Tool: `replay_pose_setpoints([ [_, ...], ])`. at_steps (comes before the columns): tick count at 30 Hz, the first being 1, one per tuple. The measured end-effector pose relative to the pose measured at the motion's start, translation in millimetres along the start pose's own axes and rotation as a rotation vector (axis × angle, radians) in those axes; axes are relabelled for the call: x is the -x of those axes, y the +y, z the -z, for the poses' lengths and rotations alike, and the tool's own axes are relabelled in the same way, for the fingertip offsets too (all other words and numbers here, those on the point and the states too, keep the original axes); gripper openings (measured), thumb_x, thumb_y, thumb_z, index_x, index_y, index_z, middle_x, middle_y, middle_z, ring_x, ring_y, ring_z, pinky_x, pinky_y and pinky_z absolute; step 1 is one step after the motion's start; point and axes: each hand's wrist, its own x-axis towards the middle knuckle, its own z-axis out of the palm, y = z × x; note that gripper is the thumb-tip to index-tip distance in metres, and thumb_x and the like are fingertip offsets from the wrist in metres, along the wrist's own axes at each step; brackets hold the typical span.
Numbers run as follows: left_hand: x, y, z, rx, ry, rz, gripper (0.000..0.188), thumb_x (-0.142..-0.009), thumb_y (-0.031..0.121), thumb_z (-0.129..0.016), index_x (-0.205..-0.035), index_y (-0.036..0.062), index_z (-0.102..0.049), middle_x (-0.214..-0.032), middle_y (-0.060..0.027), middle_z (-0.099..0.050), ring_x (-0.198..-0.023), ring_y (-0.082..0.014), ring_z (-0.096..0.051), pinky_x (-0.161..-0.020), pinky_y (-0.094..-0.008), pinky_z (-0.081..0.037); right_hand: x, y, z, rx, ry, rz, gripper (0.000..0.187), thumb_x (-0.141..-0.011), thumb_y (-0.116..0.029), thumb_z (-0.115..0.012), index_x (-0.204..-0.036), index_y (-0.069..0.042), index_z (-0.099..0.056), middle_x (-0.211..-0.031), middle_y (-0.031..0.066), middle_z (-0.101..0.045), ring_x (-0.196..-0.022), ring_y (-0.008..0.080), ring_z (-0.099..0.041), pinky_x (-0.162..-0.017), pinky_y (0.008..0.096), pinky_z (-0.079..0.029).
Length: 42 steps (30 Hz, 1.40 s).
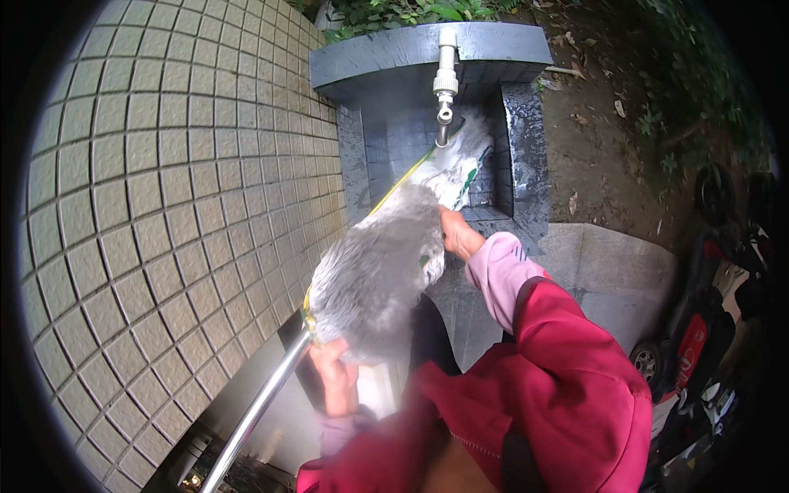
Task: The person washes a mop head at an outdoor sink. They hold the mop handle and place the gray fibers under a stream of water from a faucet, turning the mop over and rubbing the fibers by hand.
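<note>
A long flat mop head (370,271) with shaggy white and grey strands stretches slantwise from near my body to the sink. Yellow trim edges its left side, and a green-and-white edge shows at the far end. Closed on its near end, my left hand (334,374) sits beside the top of the shiny metal pole (259,411). My right hand (459,233) grips the mop head's right edge near the front of the sink, its fingertips partly hidden by the strands. The far part of the mop head lies under the tap (445,90), inside the dark tiled sink (526,148).
A beige tiled wall (164,181) rises close on the left. Paving (608,271) and bare soil (592,156) lie to the right of the sink. Green plants (403,12) grow behind it. A red-and-black vehicle (692,345) stands at the far right.
</note>
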Motion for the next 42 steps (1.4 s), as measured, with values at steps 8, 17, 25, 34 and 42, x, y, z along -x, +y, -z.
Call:
replay_pose_setpoints([
  [8, -17.4, 4.4, -33.6, -0.209, -0.040, 0.008, 0.052, -0.061, 0.002, -0.055, -0.111, -0.0066, -0.044, -0.099, -0.0132, -0.056, -0.087, -0.0251, -0.056, -0.078, -0.0350, -0.046, 13.5, -40.4, -6.4, 0.021, 0.042, -0.054, 0.024, -0.086, -0.019, -0.041, -0.100, -0.003, -0.053, -0.090, 0.0121, -0.056, -0.077, 0.0242, -0.054, -0.062, 0.0404, -0.046],
  [17, 18.5, -27.1, 49.4, -0.061, 0.011, 0.176, 0.056, -0.061, -0.003, -0.056, -0.115, -0.0037, -0.043, -0.106, -0.0133, -0.054, -0.095, -0.0263, -0.054, -0.086, -0.0370, -0.043, -14.1, 30.8, 19.6, 0.028, 0.112, -0.088, 0.033, -0.087, -0.026, -0.046, -0.107, 0.000, -0.049, -0.094, 0.0130, -0.057, -0.083, 0.0255, -0.055, -0.066, 0.0388, -0.047],
  [25, 65.4, 31.5, 102.7, -0.101, 0.065, 0.128, 0.060, -0.056, 0.000, -0.054, -0.115, -0.0062, -0.042, -0.105, -0.0153, -0.055, -0.094, -0.0279, -0.055, -0.085, -0.0377, -0.043, 47.0, 123.3, -10.4, -0.024, 0.088, -0.164, 0.039, -0.090, -0.031, -0.039, -0.112, 0.001, -0.048, -0.106, 0.0146, -0.056, -0.093, 0.0289, -0.056, -0.080, 0.0455, -0.046],
  [34, 106.3, 93.9, 153.3, -0.050, 0.110, 0.140, 0.067, -0.055, 0.001, -0.055, -0.119, -0.0030, -0.038, -0.109, -0.0161, -0.052, -0.097, -0.0296, -0.053, -0.086, -0.0390, -0.045, 95.3, 179.8, -50.2, 0.187, 0.117, -0.132, 0.045, -0.089, -0.029, -0.043, -0.116, 0.007, -0.040, -0.114, 0.0173, -0.049, -0.099, 0.0256, -0.049, -0.082, 0.0378, -0.041],
  [42, 144.6, 144.4, 189.3, -0.077, 0.119, 0.040, 0.068, -0.056, 0.001, -0.055, -0.122, -0.0025, -0.038, -0.113, -0.0171, -0.051, -0.099, -0.0313, -0.053, -0.087, -0.0405, -0.044, 164.8, 200.5, -95.2, 0.293, 0.113, -0.158, 0.048, -0.087, -0.030, -0.044, -0.116, 0.008, -0.038, -0.114, 0.0191, -0.047, -0.100, 0.0248, -0.048, -0.084, 0.0362, -0.040],
])
